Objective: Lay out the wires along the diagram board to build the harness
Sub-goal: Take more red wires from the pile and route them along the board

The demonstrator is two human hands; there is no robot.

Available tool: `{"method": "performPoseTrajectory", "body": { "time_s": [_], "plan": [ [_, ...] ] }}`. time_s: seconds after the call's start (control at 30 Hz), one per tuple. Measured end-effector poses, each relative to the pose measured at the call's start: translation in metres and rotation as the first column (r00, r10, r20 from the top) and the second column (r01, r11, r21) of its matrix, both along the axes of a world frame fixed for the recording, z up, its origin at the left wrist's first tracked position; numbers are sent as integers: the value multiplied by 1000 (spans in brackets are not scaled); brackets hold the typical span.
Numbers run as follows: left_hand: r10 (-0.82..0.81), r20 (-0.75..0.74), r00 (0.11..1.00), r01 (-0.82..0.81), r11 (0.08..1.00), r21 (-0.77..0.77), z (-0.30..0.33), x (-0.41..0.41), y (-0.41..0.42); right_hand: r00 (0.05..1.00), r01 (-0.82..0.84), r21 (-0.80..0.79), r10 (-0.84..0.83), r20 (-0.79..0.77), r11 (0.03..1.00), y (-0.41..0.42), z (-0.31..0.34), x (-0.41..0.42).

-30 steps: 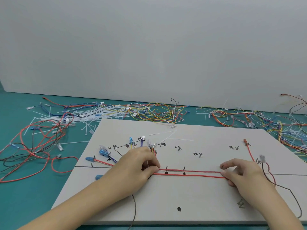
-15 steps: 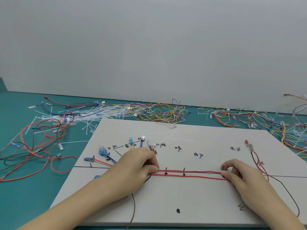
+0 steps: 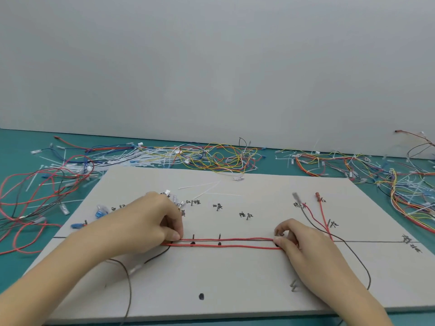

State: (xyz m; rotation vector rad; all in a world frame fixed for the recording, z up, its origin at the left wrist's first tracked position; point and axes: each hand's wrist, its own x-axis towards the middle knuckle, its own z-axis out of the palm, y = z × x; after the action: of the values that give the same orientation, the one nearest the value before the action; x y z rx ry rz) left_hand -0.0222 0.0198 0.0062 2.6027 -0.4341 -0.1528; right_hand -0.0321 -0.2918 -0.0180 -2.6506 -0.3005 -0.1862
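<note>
A pale diagram board (image 3: 235, 278) with handwritten labels and black marks lies on the teal table. Two red wires (image 3: 235, 243) run side by side along its horizontal line, stretched between my hands. My left hand (image 3: 150, 222) pinches their left end between thumb and fingers. My right hand (image 3: 299, 241) pinches the right end, and past it the red wire ends rise to a red terminal (image 3: 318, 196) and a grey terminal (image 3: 295, 197). A brown wire (image 3: 353, 255) loops from behind my right hand toward the board's front; another brown wire (image 3: 128, 278) trails down under my left forearm.
Blue connectors (image 3: 100, 211) sit on the board's left part. Loose red and black wires (image 3: 35, 198) lie on the table at left. White cable ties and yellow wires (image 3: 188, 158) are heaped behind the board; several mixed harnesses (image 3: 400, 184) lie at right.
The right-side wire ends with their terminals have swung up and straightened toward the labels. My right hand shifted slightly left along the line. My left hand keeps its pinch.
</note>
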Motion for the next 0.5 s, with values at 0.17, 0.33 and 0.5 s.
{"method": "performPoseTrajectory", "body": {
  "time_s": [0.17, 0.33, 0.5],
  "plan": [
    [31, -1, 1000, -31, 999, 35, 5, 4, 11, 999, -28, -98, 31, 32, 995, 10, 1, -1],
    [31, -34, 999, -29, 998, 48, 11, 5, 10, 998, -49, -97, 45, -43, 994, 6, 12, 7],
    [-66, -16, 998, 66, 997, 36, 19, 4, -5, 992, -39, -78, 30, -121, 996, -4, 29, 14]
  ]
}}
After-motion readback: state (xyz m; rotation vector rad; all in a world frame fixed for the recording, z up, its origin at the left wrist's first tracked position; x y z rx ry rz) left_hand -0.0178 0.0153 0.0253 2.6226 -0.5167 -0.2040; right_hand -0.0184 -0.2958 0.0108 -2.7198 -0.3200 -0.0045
